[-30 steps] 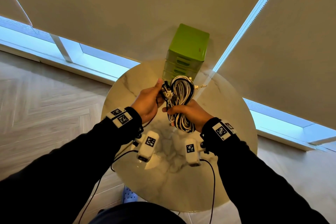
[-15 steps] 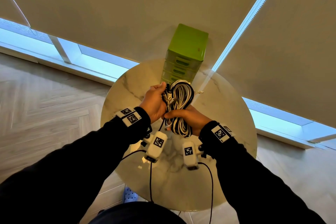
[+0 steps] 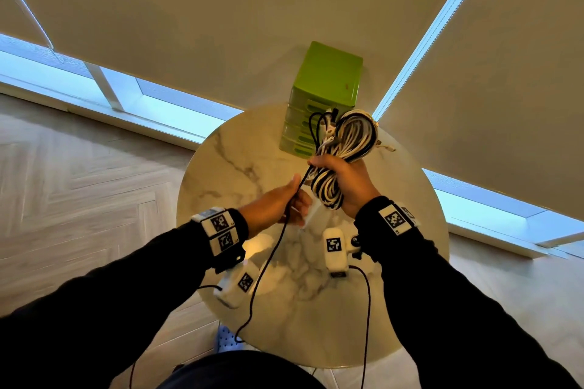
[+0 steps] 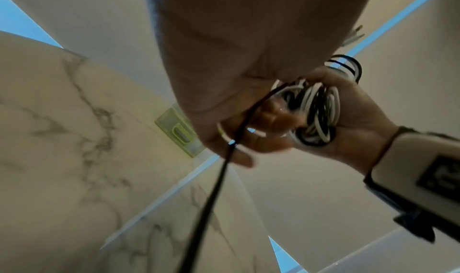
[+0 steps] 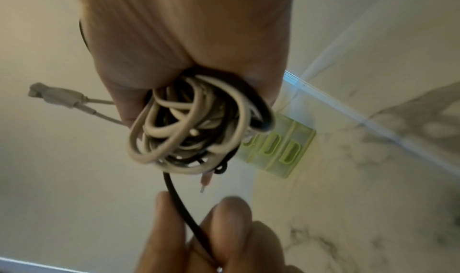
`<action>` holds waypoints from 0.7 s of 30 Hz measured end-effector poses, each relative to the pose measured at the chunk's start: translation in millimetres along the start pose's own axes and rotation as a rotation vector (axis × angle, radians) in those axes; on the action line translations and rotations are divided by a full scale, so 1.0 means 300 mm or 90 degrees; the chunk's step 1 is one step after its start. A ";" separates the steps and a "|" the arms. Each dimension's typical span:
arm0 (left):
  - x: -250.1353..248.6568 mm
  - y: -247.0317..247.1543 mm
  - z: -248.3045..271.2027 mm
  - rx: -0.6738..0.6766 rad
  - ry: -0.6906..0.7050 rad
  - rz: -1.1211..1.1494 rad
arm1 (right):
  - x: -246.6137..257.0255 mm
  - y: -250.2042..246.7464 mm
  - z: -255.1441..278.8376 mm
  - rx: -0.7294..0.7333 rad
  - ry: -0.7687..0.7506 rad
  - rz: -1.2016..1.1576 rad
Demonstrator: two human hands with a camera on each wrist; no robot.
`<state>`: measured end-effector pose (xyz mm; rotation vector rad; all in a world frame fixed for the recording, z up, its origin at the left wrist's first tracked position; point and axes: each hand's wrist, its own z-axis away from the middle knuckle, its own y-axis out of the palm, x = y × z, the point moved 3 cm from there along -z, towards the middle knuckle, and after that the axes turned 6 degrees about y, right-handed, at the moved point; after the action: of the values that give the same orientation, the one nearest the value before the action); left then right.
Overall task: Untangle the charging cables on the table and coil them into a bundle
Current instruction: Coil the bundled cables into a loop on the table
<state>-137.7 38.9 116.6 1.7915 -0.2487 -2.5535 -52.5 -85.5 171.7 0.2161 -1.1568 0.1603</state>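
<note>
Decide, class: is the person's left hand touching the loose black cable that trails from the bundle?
Touching. In the right wrist view the left hand has the black cable running between its fingers; the head view shows the same grip below the coiled bundle.

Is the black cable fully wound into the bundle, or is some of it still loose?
Partly loose. The right hand grips the black-and-white coiled cable bundle; a thin black cable trails from it through the left hand, hanging down.

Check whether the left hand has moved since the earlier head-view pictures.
Yes. The left hand has dropped toward the person, away from the green plastic drawer unit, drawing a thin black cable out of the black-and-white coiled bundle.
</note>
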 end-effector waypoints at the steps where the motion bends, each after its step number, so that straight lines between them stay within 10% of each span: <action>1: 0.004 0.008 0.012 0.017 0.004 -0.002 | 0.004 0.004 -0.002 0.009 0.001 -0.024; 12: -0.017 -0.087 0.022 -0.059 0.142 -0.184 | 0.014 0.052 0.043 0.248 0.131 -0.286; 21: -0.080 -0.176 0.011 -0.176 0.150 -0.196 | 0.020 0.031 0.062 0.328 0.150 -0.080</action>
<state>-128.2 94.0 132.9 2.1242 0.3927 -2.3643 -68.8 -81.1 185.1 0.7048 -0.8472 0.3616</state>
